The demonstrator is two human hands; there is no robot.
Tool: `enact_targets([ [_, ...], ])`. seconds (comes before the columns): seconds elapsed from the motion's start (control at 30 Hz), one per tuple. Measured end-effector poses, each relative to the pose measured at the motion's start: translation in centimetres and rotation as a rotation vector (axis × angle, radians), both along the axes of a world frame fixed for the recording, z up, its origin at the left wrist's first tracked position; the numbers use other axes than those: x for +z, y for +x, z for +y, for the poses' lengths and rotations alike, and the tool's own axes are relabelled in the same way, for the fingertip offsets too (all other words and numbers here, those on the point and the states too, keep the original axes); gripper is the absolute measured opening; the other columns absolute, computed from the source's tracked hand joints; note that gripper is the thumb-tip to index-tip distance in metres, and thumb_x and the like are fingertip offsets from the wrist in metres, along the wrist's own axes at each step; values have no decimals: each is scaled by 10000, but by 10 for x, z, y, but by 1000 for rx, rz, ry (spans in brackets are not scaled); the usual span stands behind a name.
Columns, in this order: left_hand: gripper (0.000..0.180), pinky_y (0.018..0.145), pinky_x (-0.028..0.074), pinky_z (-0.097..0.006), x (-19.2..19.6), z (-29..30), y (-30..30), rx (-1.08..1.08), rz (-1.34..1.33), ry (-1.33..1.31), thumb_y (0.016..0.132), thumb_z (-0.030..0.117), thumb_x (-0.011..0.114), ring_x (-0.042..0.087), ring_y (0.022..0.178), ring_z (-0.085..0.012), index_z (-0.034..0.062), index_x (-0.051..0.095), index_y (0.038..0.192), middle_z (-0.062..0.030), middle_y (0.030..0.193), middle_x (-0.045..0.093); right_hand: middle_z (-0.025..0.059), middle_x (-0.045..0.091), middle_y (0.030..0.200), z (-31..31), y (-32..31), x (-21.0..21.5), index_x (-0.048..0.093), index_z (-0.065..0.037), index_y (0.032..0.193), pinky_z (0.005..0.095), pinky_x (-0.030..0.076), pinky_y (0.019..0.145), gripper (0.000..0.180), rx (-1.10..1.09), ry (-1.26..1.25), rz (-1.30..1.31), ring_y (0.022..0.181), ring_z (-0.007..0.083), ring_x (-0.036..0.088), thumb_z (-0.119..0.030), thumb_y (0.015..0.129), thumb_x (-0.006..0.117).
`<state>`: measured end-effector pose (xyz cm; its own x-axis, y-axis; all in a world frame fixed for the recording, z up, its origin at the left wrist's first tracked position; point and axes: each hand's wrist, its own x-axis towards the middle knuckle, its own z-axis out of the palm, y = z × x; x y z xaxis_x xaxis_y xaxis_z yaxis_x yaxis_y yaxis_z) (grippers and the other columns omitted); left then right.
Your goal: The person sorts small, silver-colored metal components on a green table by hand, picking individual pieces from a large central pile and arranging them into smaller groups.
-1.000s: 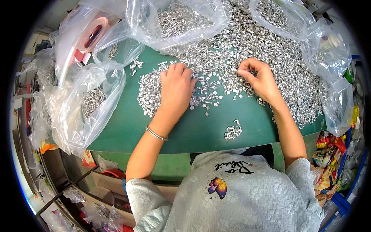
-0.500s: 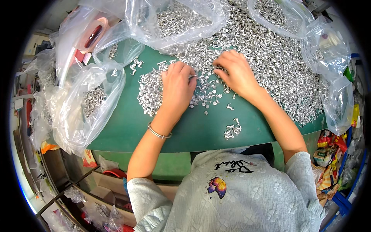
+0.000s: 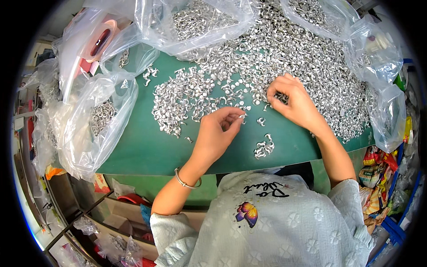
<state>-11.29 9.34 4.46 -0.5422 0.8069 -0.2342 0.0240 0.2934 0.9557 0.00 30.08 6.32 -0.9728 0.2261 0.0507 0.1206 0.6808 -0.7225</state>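
Note:
My left hand [image 3: 218, 133], a bangle at its wrist, is over the green table near the small pile. Its thumb and fingers pinch a small silver metal piece [image 3: 243, 116]. At the near edge of the large heap of silver metal pieces [image 3: 329, 84], my right hand [image 3: 293, 102] has its fingers curled and the thumb close to the forefinger; whether a piece sits between them cannot be made out. A smaller pile of curved metal pieces [image 3: 171, 107] lies to the left. A single piece [image 3: 261, 121] rests between the hands, and a little cluster [image 3: 264, 147] lies nearer me.
Clear plastic bags of metal parts stand around the table: one at the left [image 3: 95, 129], one at the back [image 3: 195, 26], one at the far right [image 3: 320, 18]. A pink tray [image 3: 101, 40] with a dark red object lies back left. Coloured packets [image 3: 373, 173] fill the right side.
My left hand has come off the smaller pile toward me and to the right, now pinching a piece. My right hand has shifted right and nearer me, its fingers curling in.

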Motion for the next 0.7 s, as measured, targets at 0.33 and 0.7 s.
enact_targets([
  [0.33,166,564,425,-233,1,-2,30,-66,218,9,838,-24,640,508,618,-92,14,677,996,-48,785,616,52,564,869,-15,23,11,619,-49,847,368,371,859,140,305,126,-180,950,237,517,-90,740,700],
  [0.7,218,734,495,-355,-2,-2,50,-137,498,129,817,-43,627,601,884,-313,-18,633,1034,-151,1031,601,57,549,934,-13,20,-2,624,-54,898,363,394,798,180,106,325,-34,924,254,512,-68,736,701],
])
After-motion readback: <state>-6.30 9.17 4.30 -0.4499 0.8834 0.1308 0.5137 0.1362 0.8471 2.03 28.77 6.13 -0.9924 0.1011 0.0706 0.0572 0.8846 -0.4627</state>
